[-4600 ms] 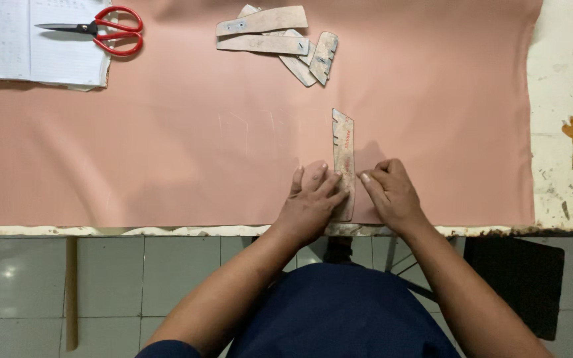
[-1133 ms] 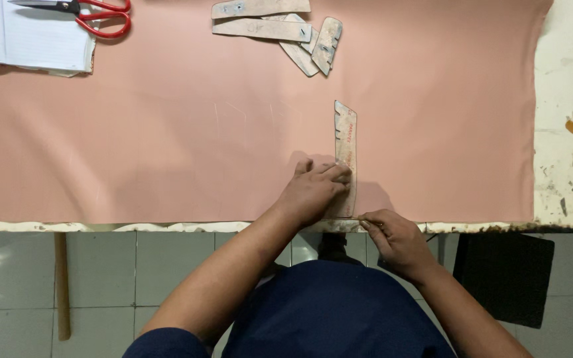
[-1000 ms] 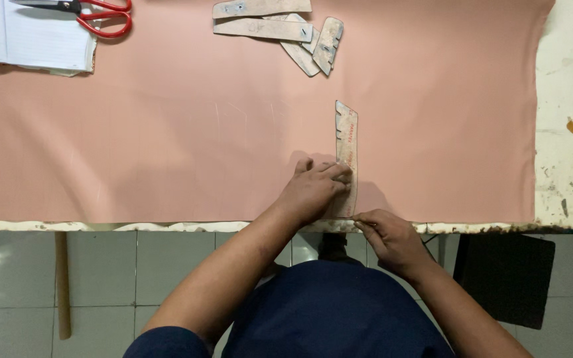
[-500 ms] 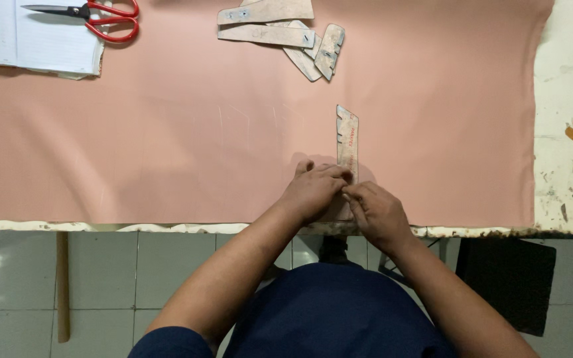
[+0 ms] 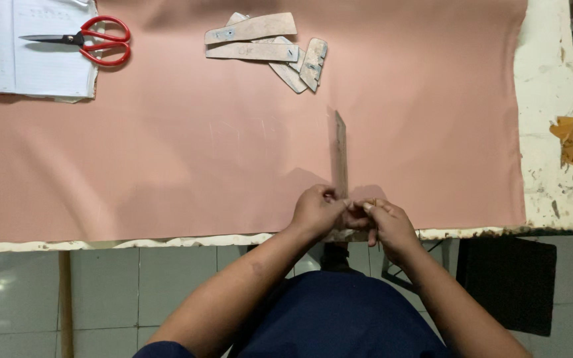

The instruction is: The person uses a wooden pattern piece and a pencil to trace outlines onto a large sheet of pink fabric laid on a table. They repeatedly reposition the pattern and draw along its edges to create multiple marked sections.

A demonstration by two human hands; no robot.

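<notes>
Head view: both hands meet at the near edge of the pink fabric (image 5: 167, 166), at the near end of a narrow wooden template strip (image 5: 340, 156). Left hand (image 5: 316, 211) has its grip closed, fingers curled on the strip's near end. Right hand (image 5: 387, 222) is pinched shut on something small at the same spot; cannot tell what. Strip stands on edge, running away from the person. Step looks like setting or marking along the strip; next move likely calls for pressing it flat and steady. Far off lie a pile of other templates (image 5: 266, 46), red scissors (image 5: 97, 41) on a notebook (image 5: 28, 50). Worn white tabletop (image 5: 552, 99) shows at right. Nothing blocks the hands.
</notes>
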